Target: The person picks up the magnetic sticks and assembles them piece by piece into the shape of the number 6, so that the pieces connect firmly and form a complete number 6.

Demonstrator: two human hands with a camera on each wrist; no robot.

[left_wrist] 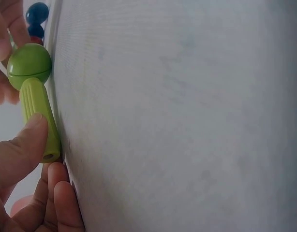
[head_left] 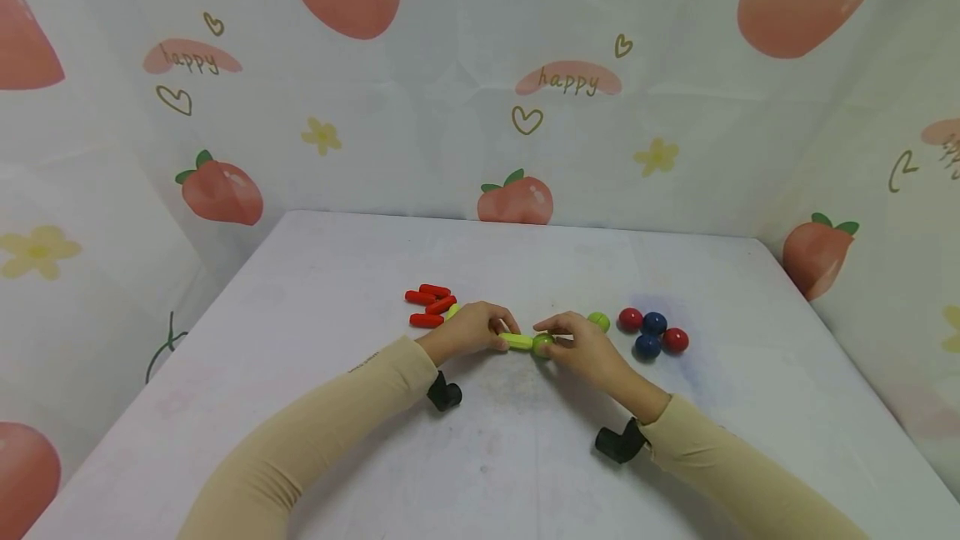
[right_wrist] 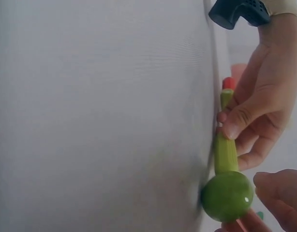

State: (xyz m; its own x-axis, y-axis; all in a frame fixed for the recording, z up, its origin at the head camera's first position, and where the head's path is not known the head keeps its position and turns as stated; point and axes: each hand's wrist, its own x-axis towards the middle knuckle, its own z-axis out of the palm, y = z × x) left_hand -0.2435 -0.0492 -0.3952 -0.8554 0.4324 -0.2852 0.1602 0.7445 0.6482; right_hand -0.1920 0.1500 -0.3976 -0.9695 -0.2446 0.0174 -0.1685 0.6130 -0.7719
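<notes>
A yellow-green ribbed rod (head_left: 517,342) lies at mid-table, its right end against a glossy green ball (head_left: 543,345). My left hand (head_left: 471,329) pinches the rod's other end; in the left wrist view its thumb presses on the ribbed side and a small hole shows in the rod's end. Around the ball curl the thumb and fingers of my right hand (head_left: 587,348). The right wrist view shows the ball (right_wrist: 227,196) touching the rod (right_wrist: 226,153). Partly behind my left hand is another yellow-green rod (head_left: 452,312). A second green ball (head_left: 598,322) sits just beyond my right hand.
Several red rods (head_left: 427,321) lie left of my left hand. To the right sits a cluster of dark red balls (head_left: 676,340) and blue balls (head_left: 647,347). Black wrist mounts (head_left: 619,442) hang below both sleeves. A patterned cloth (head_left: 450,107) rises behind the white table (head_left: 525,473).
</notes>
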